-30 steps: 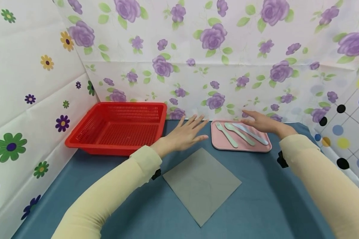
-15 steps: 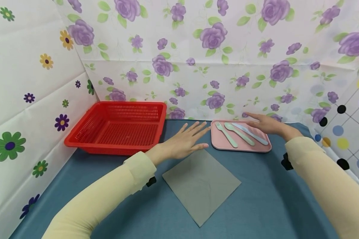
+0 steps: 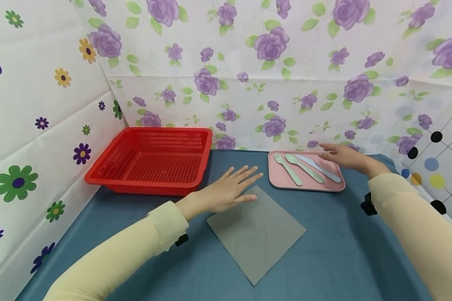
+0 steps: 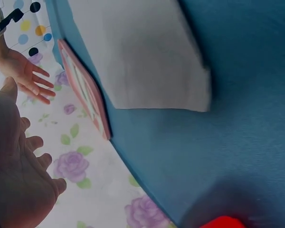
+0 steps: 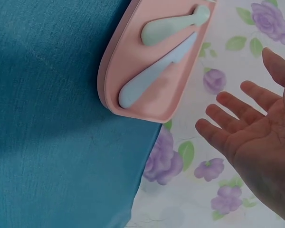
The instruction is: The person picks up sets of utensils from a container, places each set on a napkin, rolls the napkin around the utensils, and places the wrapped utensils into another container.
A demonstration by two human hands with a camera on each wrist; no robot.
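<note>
My left hand (image 3: 224,192) hovers palm down with spread fingers over the upper left part of a grey folded cloth (image 3: 261,238), holding nothing. The cloth lies as a diamond on the table. My right hand (image 3: 346,158) is held in the air at the right end of a pink tray (image 3: 276,180), its fingers extended and nothing in them. On the tray lie a mint green fork (image 3: 289,170), a mint green spoon (image 3: 306,169) and a pale blue knife (image 3: 320,169), side by side at a slant. The right wrist view shows the knife (image 5: 147,78) and the right hand (image 5: 256,123) apart.
A red perforated plastic basket (image 3: 148,188) stands at the back left of the blue-covered table (image 3: 324,259). Floral sheeting (image 3: 241,104) hangs behind the table, with patterned sheets at the left and right sides.
My left hand has moved down and slightly left, back over the cloth. My right hand has shifted a little to the right. The tray, cutlery, cloth and basket stay in place.
</note>
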